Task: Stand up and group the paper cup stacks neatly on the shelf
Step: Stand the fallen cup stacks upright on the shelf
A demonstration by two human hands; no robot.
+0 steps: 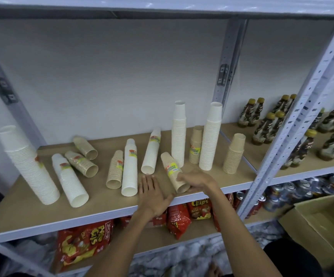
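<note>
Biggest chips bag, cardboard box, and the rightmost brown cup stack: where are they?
biggest chips bag (pixel 82 242): head view, its red front.
cardboard box (pixel 322 212): head view, its inner wall.
rightmost brown cup stack (pixel 234 154): head view, its ribbed middle.

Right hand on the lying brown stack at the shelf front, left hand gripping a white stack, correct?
No: head view shows the left hand flat and open on the shelf, gripping nothing. The right hand is on the lying brown stack.

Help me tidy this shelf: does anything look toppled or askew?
Yes. Several cup stacks lie on their sides on the shelf, such as the brown stack at the front and the white stack at left.
</note>
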